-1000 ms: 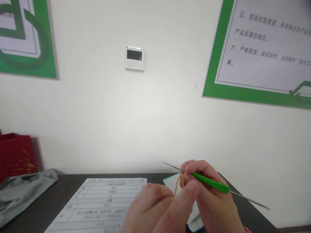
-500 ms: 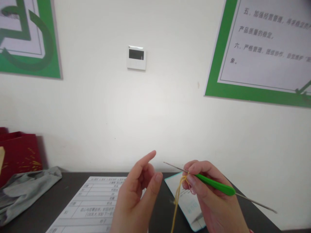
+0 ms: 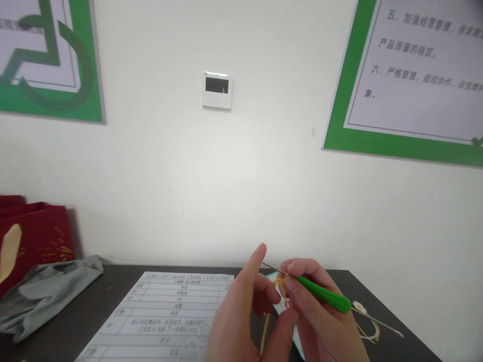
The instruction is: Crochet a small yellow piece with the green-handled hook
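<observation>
My right hand [image 3: 320, 314] is closed on a crochet hook [image 3: 326, 295] with a green handle and metal tips at both ends. Its left tip points past my left hand, partly covered by the index finger. Yellow yarn [image 3: 265, 332] loops at the shaft by my right fingertips and hangs down between the hands. A small pale loop shows below those fingertips. Close beside it, my left hand [image 3: 243, 314] has its index finger raised and its thumb apart from the curled fingers. Nothing is visibly gripped in it.
A printed sheet [image 3: 151, 311] lies on the dark table [image 3: 116, 281], with white thread on its lower part. A pale booklet [image 3: 298, 342] is mostly behind my hands. Yarn ends with a small white-and-yellow piece [image 3: 359, 306] lie right. Grey cloth [image 3: 56, 291] and a red bag [image 3: 41, 231] stand left.
My left hand has moved right, up to the yarn and my right fingertips. The hook stays in my right hand. The view has shifted slightly, showing the small piece at right.
</observation>
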Motion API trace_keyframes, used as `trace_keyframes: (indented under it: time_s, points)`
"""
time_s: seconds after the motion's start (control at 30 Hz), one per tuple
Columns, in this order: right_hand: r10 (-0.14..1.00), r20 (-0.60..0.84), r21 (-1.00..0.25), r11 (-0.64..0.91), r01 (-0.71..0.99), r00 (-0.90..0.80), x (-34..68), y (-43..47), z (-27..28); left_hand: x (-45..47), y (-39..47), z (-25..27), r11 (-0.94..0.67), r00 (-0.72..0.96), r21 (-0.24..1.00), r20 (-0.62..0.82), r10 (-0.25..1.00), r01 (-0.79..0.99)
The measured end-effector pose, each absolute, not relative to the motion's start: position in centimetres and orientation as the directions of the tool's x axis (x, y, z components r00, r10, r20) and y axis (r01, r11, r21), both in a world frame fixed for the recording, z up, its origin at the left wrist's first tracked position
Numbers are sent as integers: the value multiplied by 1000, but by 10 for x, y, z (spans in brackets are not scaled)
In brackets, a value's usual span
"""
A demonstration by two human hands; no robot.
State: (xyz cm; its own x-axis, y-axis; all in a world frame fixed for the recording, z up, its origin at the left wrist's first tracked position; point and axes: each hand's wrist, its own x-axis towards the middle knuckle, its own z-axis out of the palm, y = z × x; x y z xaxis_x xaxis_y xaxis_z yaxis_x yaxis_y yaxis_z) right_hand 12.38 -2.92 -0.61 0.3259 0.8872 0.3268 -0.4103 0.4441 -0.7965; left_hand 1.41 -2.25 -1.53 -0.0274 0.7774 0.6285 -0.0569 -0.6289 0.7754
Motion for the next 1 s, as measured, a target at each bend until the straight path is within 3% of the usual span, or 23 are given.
trace_keyframes:
  time_s: [0.2,0.57,0.77,1.0]
  points:
    - [894,269,-784,419,-458,358,115,-32,-8,15,-16,-17,-496,31,837,516,856,-233]
    - [859,439,-789,509,-344,265,127,-21,-16,9,-14,-1,-177,108,819,278,954,-546]
    - [743,608,-758,648,-73,280,133,-21,-19,5,-11,7,5,215,776,168,962,-631]
    - [635,710,-695,703,153,304,125,-28,-11,7,-12,4,-45,162,734,208,964,-677]
